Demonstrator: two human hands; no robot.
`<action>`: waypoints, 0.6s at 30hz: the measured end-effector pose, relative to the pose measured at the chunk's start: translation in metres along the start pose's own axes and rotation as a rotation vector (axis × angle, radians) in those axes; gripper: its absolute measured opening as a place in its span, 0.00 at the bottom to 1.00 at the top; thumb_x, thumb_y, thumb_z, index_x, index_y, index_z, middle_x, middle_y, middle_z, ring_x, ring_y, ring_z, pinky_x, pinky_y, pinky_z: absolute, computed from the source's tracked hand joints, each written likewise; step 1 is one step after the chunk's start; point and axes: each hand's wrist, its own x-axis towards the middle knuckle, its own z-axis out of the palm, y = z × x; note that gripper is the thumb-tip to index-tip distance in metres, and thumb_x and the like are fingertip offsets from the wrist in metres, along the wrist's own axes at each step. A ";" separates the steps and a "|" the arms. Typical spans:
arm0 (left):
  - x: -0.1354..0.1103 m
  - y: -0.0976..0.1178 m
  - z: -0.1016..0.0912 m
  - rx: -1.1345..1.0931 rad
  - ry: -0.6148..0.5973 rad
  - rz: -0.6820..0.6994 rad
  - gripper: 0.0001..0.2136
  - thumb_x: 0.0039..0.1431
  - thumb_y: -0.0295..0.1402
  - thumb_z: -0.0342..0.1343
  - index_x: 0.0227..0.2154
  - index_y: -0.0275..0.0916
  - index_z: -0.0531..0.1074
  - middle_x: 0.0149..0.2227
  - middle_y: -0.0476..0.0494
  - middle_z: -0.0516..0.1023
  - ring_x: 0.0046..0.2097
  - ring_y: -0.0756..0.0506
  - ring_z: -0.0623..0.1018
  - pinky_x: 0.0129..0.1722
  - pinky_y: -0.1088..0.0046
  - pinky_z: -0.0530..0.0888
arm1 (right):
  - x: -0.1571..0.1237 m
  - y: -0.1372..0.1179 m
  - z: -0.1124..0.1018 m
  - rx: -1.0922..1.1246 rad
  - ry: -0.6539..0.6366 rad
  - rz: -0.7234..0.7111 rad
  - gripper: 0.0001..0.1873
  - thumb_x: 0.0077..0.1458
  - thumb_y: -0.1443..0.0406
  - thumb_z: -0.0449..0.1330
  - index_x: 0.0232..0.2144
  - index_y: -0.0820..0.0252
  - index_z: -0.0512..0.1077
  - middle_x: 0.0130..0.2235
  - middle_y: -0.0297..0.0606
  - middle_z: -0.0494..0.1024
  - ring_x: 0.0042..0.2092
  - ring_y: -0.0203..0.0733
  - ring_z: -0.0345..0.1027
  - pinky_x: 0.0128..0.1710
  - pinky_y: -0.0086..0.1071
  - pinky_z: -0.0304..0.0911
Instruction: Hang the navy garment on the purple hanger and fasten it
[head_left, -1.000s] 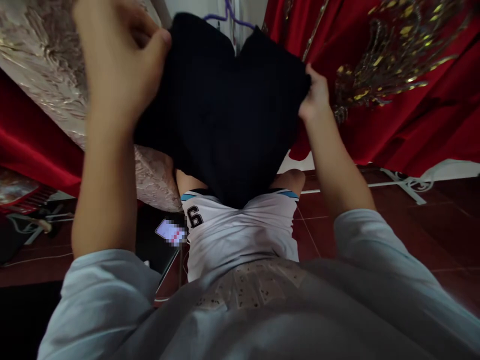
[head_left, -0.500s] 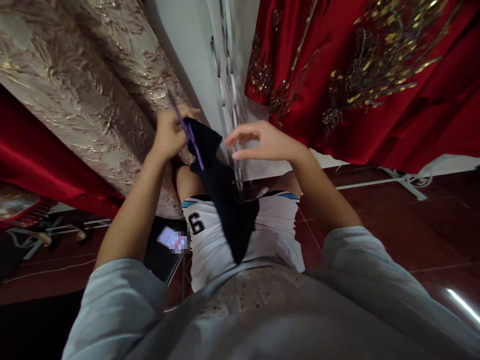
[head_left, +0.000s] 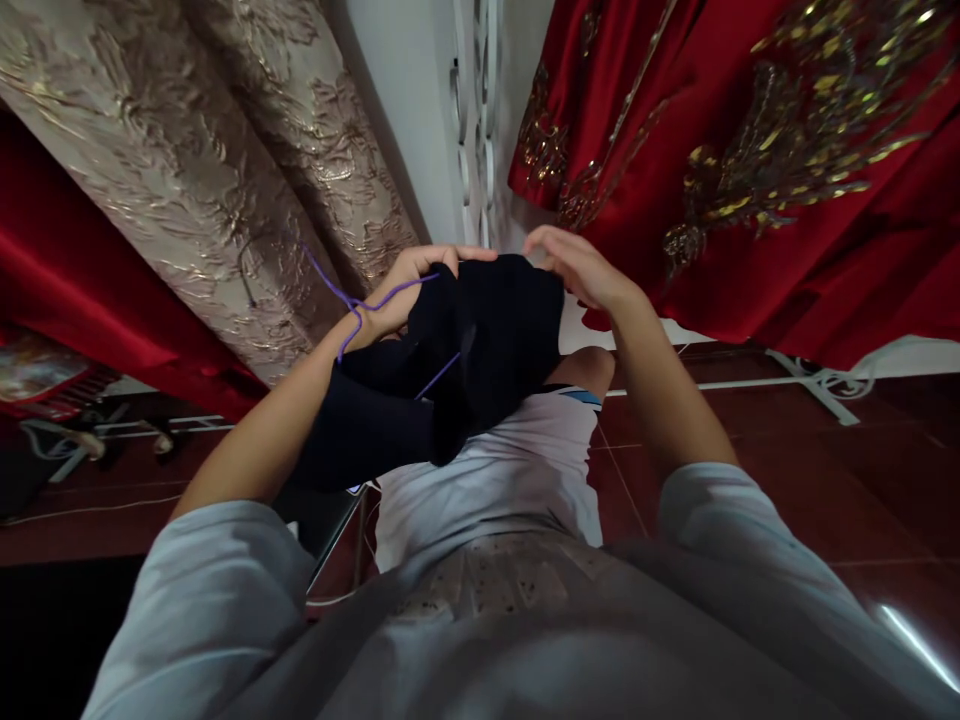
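Observation:
A dark navy, nearly black piece of cloth (head_left: 502,340), perhaps a small garment, is spread between my hands above my lap. My left hand (head_left: 420,285) grips its upper left edge, with fingers stretched along the top rim. At the upper right corner my right hand (head_left: 577,265) pinches the fabric between thumb and fingers. A thin purple cord (head_left: 390,295) runs over my left hand and wrist, and another stretch of it crosses a dark fold lower down. The cloth's left part droops over my left forearm; its exact shape is hidden in the folds.
Beige embossed fabric (head_left: 225,180) hangs at the left, and a red cloth with gold sequins (head_left: 787,150) at the right. White metal racks (head_left: 810,385) stand on the dark red tiled floor. A black stool or bench (head_left: 330,530) is beside my left leg.
My right hand has closed on the cloth, which was hanging from my left hand alone. The cloth has been lifted and spread wider, and the purple cord now lies across my left wrist.

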 end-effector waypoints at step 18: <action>-0.023 -0.009 -0.010 -0.048 -0.066 -0.253 0.20 0.53 0.42 0.75 0.46 0.40 0.81 0.49 0.38 0.83 0.55 0.31 0.81 0.56 0.57 0.78 | -0.014 0.004 0.048 0.054 0.026 0.005 0.33 0.51 0.35 0.65 0.23 0.58 0.72 0.24 0.35 0.70 0.28 0.37 0.66 0.25 0.29 0.62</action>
